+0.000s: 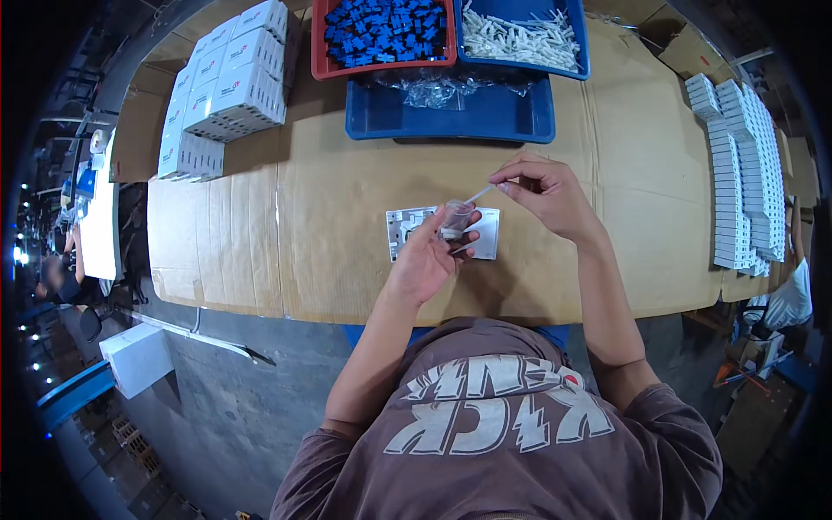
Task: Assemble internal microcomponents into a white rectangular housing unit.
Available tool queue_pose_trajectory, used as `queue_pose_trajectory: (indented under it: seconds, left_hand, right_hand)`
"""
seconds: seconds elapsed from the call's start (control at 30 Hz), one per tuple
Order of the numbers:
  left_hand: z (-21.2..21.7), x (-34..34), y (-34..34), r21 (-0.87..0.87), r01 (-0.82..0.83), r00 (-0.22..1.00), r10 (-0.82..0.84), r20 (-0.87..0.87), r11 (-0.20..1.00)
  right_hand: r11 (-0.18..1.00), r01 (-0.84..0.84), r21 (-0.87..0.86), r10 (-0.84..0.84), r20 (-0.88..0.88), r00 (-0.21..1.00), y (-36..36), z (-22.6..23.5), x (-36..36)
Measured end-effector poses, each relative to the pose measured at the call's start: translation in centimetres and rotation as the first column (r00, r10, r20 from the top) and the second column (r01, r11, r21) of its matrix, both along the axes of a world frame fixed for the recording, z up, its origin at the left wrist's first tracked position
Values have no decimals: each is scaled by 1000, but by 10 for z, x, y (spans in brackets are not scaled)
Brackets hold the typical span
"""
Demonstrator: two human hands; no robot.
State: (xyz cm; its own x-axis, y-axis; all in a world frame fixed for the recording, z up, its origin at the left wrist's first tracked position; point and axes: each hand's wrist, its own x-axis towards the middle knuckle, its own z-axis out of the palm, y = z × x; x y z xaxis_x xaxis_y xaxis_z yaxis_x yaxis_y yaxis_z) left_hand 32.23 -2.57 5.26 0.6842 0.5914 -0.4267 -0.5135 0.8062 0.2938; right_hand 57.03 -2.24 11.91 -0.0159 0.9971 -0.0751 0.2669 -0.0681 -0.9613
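My left hand (426, 262) is closed around a small clear plastic container (456, 218), whose open top leans toward the right hand. A thin white piece also shows at its lower fingers, too small to name. In a pinch, my right hand (543, 191) holds a slim white stick (479, 195), its lower end at the container's mouth; whether it goes inside I cannot tell. Under the left hand lies a white plastic housing (397, 227) with small parts on its left half, and a flat white piece (487, 234) on its right. The hand hides the middle.
At the back stand a red bin (325, 69) of blue parts, a blue bin (582, 61) of white pieces and a lower blue tray (373, 126) with clear bags. White boxes (247, 91) are stacked left; more white stacks (737, 173) stand right. Cardboard (338, 208) covers the table.
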Motion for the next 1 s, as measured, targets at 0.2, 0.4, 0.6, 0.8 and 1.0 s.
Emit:
queue_pose_trajectory:
  seconds: [0.2, 0.4, 0.6, 0.8, 1.0]
  left_hand:
    - [4, 4, -1, 10, 50, 999, -50, -17, 999]
    - [-2, 3, -4, 4, 47, 998, -47, -35, 999]
    - [7, 3, -6, 13, 55, 995, -53, -90, 998]
    - [-4, -3, -6, 43, 36, 999, -35, -24, 998]
    - [13, 2, -8, 209, 67, 983, -29, -180, 976]
  right_hand:
    - [988, -92, -126, 102, 76, 992, 4, 10, -19]
    - [939, -289, -186, 297, 17, 955, 14, 4, -24]
    - [897, -437, -67, 441, 76, 894, 21, -11, -19]
    - [805, -544, -236, 552, -38, 833, 23, 10, -22]
    - [839, -522, -150, 537, 80, 840, 19, 3, -15]
